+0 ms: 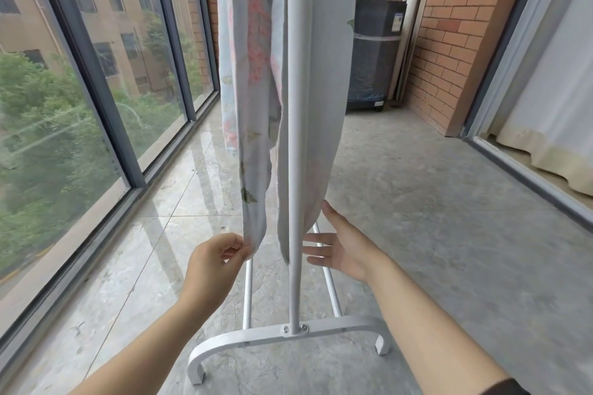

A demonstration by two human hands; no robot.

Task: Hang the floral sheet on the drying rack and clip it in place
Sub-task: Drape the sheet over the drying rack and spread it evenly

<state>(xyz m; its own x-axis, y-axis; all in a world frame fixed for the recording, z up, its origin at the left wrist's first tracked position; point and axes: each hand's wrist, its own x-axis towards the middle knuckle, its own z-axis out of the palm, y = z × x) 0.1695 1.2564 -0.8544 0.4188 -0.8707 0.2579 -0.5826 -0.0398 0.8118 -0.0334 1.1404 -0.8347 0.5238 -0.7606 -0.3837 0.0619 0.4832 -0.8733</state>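
Floral sheet [253, 106] hangs; left hand [213, 261] pinches hem

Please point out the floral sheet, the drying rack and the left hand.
floral sheet [248, 51]: head view, on the pink-flowered hanging fold.
drying rack [295, 292]: head view, on its white upright pole.
left hand [212, 262]: head view, on the back of the hand.
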